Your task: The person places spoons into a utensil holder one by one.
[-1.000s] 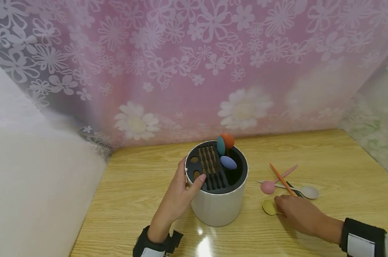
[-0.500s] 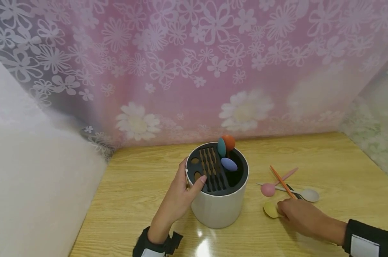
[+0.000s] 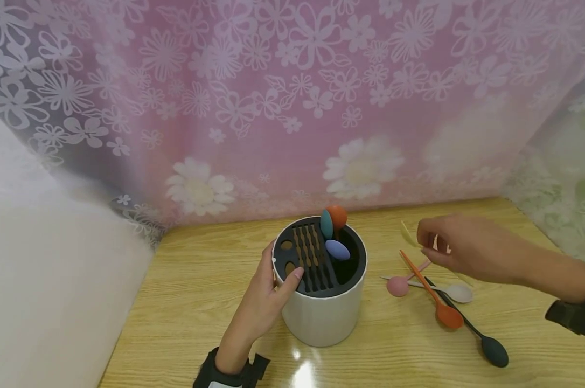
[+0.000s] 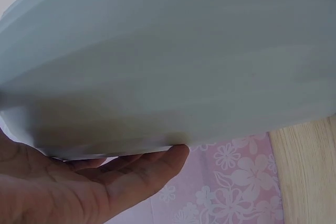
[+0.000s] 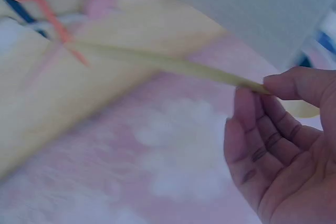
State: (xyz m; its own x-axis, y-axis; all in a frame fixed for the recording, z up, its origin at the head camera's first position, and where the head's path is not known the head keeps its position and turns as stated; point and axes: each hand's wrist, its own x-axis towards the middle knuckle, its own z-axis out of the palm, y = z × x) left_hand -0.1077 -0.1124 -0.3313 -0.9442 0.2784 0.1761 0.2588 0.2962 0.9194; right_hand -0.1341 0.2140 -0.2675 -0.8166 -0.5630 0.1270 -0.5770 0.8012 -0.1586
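My left hand (image 3: pixel 263 307) grips a white round utensil holder (image 3: pixel 321 320), its thumb over the black slotted lid (image 3: pixel 317 269) and its fingers along the side. In the left wrist view the holder's wall (image 4: pixel 184 66) fills most of the picture. A teal spoon (image 3: pixel 326 223), an orange spoon (image 3: pixel 337 216) and a purple spoon (image 3: pixel 338 249) stand bowl-up in the lid's large opening. To the right, my right hand (image 3: pixel 481 248) pinches a yellow spoon (image 3: pixel 408 234) above the table. Its long handle (image 5: pixel 168 64) stretches away from the fingertips in the right wrist view.
Below the right hand, a pink spoon (image 3: pixel 397 286), a white spoon (image 3: pixel 459 293), another orange spoon (image 3: pixel 450 316) and a dark spoon (image 3: pixel 494 351) lie crossed on the wooden table (image 3: pixel 200 269). A pink floral curtain (image 3: pixel 273 108) hangs behind the table.
The right hand has lifted the yellow spoon off the table and moved up and away, uncovering the orange and dark spoons' bowls. The left hand and holder stay put.
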